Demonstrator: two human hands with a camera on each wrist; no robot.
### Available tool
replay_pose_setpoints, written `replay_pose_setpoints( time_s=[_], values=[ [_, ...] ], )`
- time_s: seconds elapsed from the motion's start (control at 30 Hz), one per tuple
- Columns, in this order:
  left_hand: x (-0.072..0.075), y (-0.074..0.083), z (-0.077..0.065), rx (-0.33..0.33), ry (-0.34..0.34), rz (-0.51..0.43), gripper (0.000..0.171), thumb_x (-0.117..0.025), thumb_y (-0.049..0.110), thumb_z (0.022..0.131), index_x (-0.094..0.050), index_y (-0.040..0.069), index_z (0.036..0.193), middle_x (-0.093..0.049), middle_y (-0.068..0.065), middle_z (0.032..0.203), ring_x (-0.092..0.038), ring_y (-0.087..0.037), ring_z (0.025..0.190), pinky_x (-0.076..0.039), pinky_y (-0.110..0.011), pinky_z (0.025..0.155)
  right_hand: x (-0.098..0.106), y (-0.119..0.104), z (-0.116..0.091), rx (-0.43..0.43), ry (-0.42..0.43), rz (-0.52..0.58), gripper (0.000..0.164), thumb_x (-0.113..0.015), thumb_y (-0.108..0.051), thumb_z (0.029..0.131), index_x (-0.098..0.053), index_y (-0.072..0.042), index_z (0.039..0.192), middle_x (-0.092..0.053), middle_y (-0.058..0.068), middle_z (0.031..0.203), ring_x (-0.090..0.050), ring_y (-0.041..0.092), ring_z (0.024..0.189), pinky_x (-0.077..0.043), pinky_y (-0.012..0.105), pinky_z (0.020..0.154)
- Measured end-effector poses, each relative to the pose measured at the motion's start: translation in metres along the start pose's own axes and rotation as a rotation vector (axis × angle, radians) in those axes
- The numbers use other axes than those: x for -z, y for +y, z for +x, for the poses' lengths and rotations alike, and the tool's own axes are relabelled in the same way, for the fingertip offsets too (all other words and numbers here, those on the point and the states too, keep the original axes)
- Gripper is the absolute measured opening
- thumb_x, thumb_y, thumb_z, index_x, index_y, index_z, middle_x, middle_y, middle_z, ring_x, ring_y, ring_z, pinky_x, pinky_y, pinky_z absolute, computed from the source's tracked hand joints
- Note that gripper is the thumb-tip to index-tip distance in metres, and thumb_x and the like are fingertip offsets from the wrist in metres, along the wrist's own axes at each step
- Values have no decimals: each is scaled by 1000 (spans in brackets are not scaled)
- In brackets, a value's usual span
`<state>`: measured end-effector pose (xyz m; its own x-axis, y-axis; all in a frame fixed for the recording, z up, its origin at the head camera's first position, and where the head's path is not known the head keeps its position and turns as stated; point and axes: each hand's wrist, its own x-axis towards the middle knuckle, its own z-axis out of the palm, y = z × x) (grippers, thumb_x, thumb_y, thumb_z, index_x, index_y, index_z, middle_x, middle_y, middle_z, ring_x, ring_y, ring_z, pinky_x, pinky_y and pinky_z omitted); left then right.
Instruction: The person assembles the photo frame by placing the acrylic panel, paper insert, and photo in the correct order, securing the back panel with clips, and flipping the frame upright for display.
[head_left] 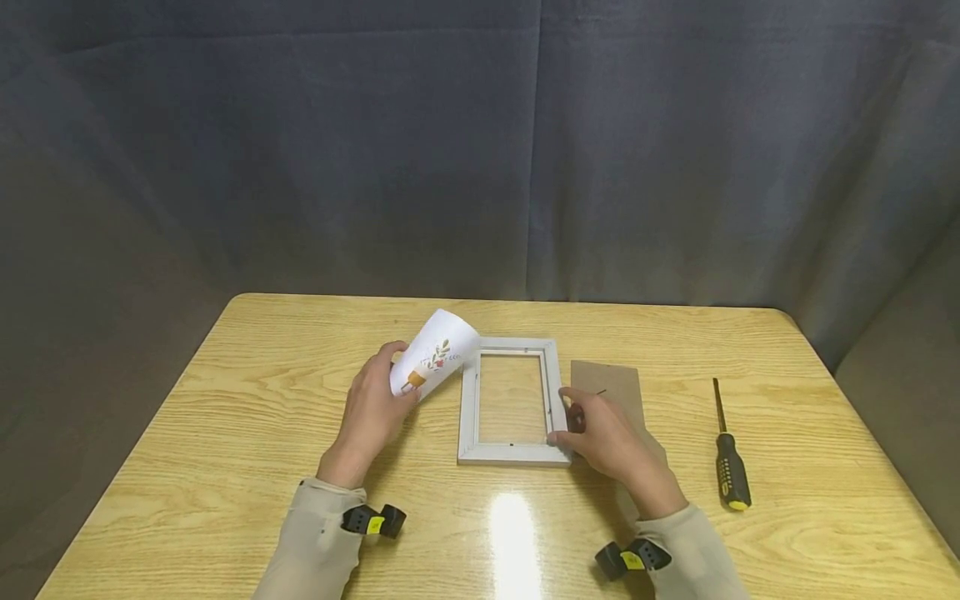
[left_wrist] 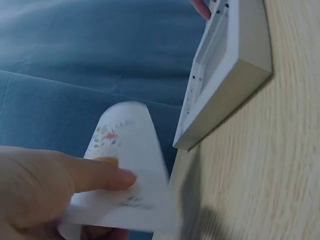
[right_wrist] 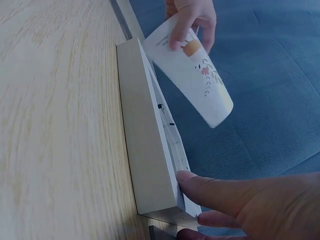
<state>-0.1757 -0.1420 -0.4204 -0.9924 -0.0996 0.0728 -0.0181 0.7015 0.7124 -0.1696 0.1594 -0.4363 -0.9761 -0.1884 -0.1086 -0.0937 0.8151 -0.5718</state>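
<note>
Lettering [left_wrist: 136,203] on white sheet [head_left: 435,354]: too blurred for me to read | brown board [head_left: 606,383]: partly behind right hand [head_left: 606,437]

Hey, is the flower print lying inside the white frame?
No, the left hand holds the curled flower print, and wooden tabletop shows through the opening of the white frame.

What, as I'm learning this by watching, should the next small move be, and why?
Probably bring the curved printed sheet over the white frame: its opening shows no sheet yet, the left hand grips the sheet nearby, and the right hand holds the frame's right side.
</note>
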Motion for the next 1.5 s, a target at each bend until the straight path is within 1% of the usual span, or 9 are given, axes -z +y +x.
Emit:
replay_pose_setpoints(
  time_s=[0.23,0.33,0.47,0.57,0.8,0.97,1.17,1.33,1.5],
  values=[
    [3,2,3,-12,47,-85,77,-66,-5,84,-38,15,153,-56,-24,139,-58,-43,126,-53,-59,96,0,1,0,3,-3,0,70,-84,-21,84,-54,4,141,-70,16,109,-60,21,90,-54,37,77],
    [5,2,3,1,92,-115,76,-67,-1,86,-36,16,153,-63,-24,131,-65,-41,115,-56,-54,89,0,1,1,0,-5,0,70,-84,-21,84,-54,3,142,-70,16,110,-61,22,90,-54,38,78],
    [8,3,3,22,212,-169,68,-74,8,87,-40,13,145,-72,-24,114,-73,-37,95,-56,-40,71,0,0,1,-5,-7,-1,70,-84,-22,84,-53,3,142,-70,16,112,-61,22,91,-55,39,79],
    [10,4,2,23,292,-216,62,-79,10,86,-44,10,137,-74,-24,110,-74,-36,92,-56,-37,65,0,0,1,0,-4,-1,70,-84,-22,84,-54,3,142,-70,16,111,-61,21,90,-54,37,77],
    [11,6,3,-25,402,-295,53,-75,2,85,-58,13,134,-71,-23,118,-68,-38,108,-54,-53,89,0,1,2,-6,-6,3,71,-84,-21,83,-53,2,142,-70,16,111,-60,21,89,-53,35,75],
    [11,8,3,-69,413,-279,48,-68,-4,85,-64,12,131,-68,-18,131,-64,-40,117,-50,-58,97,0,1,1,-7,-9,8,71,-84,-21,83,-53,3,142,-70,16,112,-62,22,91,-55,37,77],
    [10,9,1,-84,400,-254,45,-67,-4,83,-64,11,126,-68,-18,130,-67,-40,110,-53,-54,86,0,2,0,-6,-11,10,71,-84,-22,83,-53,3,143,-70,17,113,-63,22,93,-55,39,80],
    [9,11,0,-135,409,-267,51,-71,-1,86,-60,13,134,-67,-19,130,-68,-34,98,-55,-38,69,0,2,0,-3,-12,10,71,-84,-22,84,-53,3,143,-70,17,113,-63,22,93,-56,38,79],
    [7,15,-3,-167,430,-317,78,-73,1,87,-40,24,154,-72,-22,119,-72,-29,86,-50,-20,58,0,1,0,3,-13,8,70,-83,-21,84,-52,4,143,-70,16,111,-61,21,90,-54,36,76]
  ],
)
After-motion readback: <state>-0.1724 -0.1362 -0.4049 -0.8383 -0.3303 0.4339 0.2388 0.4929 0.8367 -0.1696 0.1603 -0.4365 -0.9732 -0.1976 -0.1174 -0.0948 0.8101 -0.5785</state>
